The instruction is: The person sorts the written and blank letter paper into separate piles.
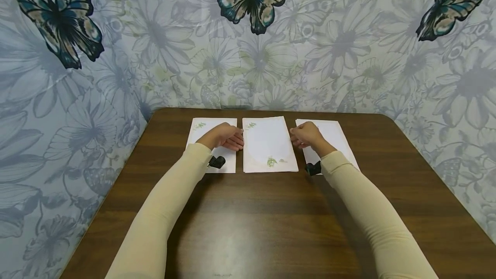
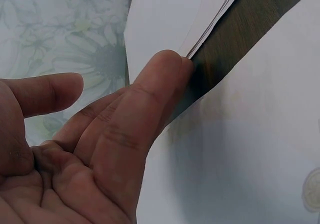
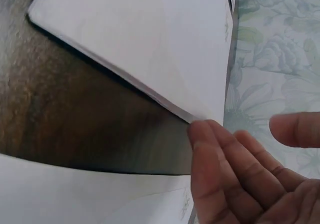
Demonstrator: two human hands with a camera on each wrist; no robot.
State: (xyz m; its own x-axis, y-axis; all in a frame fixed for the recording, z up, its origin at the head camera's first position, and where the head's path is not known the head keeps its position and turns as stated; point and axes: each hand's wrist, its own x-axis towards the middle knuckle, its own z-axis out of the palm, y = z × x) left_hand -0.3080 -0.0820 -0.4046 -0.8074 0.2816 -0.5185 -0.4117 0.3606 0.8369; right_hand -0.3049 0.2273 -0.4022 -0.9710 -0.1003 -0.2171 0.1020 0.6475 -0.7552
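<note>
Your left grip and right grip, thumbs apart from loosely extended fingers, touch opposite long sides of one middle paper stack lying between them, about equally near, its long axis pointing away from you on the tabletop, flanked by one left paper and one right paper.

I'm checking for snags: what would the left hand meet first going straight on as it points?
Likely the middle paper stack: the left hand points at its left side, fingers perhaps touching it.
</note>
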